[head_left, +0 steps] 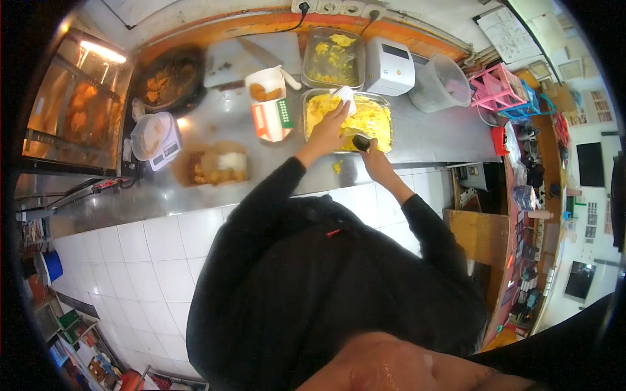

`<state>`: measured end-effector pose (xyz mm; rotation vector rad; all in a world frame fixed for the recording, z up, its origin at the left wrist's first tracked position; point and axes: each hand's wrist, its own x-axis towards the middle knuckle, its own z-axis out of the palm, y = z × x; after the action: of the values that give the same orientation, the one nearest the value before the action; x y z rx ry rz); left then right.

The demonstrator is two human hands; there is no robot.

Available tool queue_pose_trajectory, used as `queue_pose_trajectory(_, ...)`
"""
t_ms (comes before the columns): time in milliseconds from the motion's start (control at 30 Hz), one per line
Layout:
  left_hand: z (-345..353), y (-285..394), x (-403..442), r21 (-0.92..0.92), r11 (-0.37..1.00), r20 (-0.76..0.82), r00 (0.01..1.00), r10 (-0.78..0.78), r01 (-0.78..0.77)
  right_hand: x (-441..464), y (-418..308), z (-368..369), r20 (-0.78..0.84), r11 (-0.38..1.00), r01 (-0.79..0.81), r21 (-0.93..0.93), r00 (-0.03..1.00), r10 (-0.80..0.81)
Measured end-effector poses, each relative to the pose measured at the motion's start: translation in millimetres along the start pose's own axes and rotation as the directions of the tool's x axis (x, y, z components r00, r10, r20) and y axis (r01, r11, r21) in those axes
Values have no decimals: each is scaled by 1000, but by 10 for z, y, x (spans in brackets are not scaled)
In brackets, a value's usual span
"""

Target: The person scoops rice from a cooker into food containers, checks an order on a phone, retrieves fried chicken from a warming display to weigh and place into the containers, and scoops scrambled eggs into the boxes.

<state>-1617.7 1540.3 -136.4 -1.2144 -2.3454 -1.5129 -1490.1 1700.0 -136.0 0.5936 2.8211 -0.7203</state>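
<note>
My left hand (pixel 326 133) reaches over a clear tray (pixel 390 146) of yellow food, which looks like scrambled egg (pixel 375 120). Its fingers are closed on a small white wrapper (pixel 344 96), paper or plastic, held above the food. At the tray's near edge, my right hand (pixel 376 161) grips a black-handled spoon (pixel 360 141); the spoon's working end is hard to make out against the egg. A bit of yellow food (pixel 337 167) lies on the counter in front of the tray.
Behind stands a second tray (pixel 329 81) with less egg. Left are an open red-white-green box (pixel 272 122), a brown paper tray (pixel 215 166) of food, a kitchen scale (pixel 164 148), a knife (pixel 261 53) on a board and a dark pan (pixel 186 65). Right: a white printer (pixel 390 68) and clear bucket (pixel 437 85).
</note>
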Motion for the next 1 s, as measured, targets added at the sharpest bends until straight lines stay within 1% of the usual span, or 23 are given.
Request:
queue_pose_trajectory(67,3,-70,-298,110,992,-180,981,75,-56,61,112,191,-62,992,75,100,996,-69)
queue_pose_trajectory(100,-23,-101,-459,167,983,-264,957,120,-77,74,78,194,-26,995,79,64,997,-77)
queue_pose_trajectory(167,-139,-59,-773,-110,989,-180,977,-117,98,101,-80,173,48,996,92,-9,995,-92)
queue_pose_trajectory(200,-203,-51,-884,-206,959,-86,973,-216,195,155,-126,207,70,996,93,-19,993,-91)
queue_pose_trajectory(267,-323,-62,-1059,-360,843,120,916,-382,399,300,-220,260,117,994,99,-42,989,-93)
queue_pose_trajectory(367,-413,-207,-1239,-343,735,361,805,-471,585,455,-234,166,200,979,196,-51,963,-182)
queue_pose_trajectory(467,-288,-339,-1361,-306,723,408,771,-489,620,467,-194,100,139,979,204,-22,970,-199)
queue_pose_trajectory(500,-283,-315,-1341,-314,719,392,775,-496,619,335,-367,59,83,978,144,-151,988,-132)
queue_pose_trajectory(567,-272,-221,-1255,-327,712,366,778,-510,621,230,-460,155,79,948,129,-292,991,-110)
queue_pose_trajectory(600,-177,-236,-1232,-460,567,389,730,-562,683,212,-482,183,75,926,119,-359,992,-99)
queue_pose_trajectory(667,48,-318,-1189,-663,217,469,624,-626,716,270,-388,252,96,885,259,-387,966,-240)
queue_pose_trajectory(700,21,-294,-1129,-637,154,566,594,-572,755,298,-347,275,105,860,321,-398,947,-304)
queue_pose_trajectory(767,-94,-208,-961,-555,43,739,517,-432,831,357,-340,255,178,815,419,-399,908,-380)
queue_pose_trajectory(800,-45,-265,-934,-555,32,749,516,-416,831,398,-342,215,214,788,467,-400,884,-415)
queue_pose_trajectory(867,92,-399,-952,-556,9,764,516,-387,831,465,-414,14,337,782,500,-372,858,-388)
queue_pose_trajectory(900,99,-388,-960,-600,-48,746,537,-395,798,513,-450,-81,397,778,518,-355,837,-376)
queue_pose_trajectory(967,86,-356,-971,-680,-158,703,576,-417,716,632,-391,-232,450,816,520,-252,810,-377)
queue_pose_trajectory(1000,69,-345,-962,-670,-160,710,563,-423,725,693,-351,-319,477,832,517,-200,793,-379)
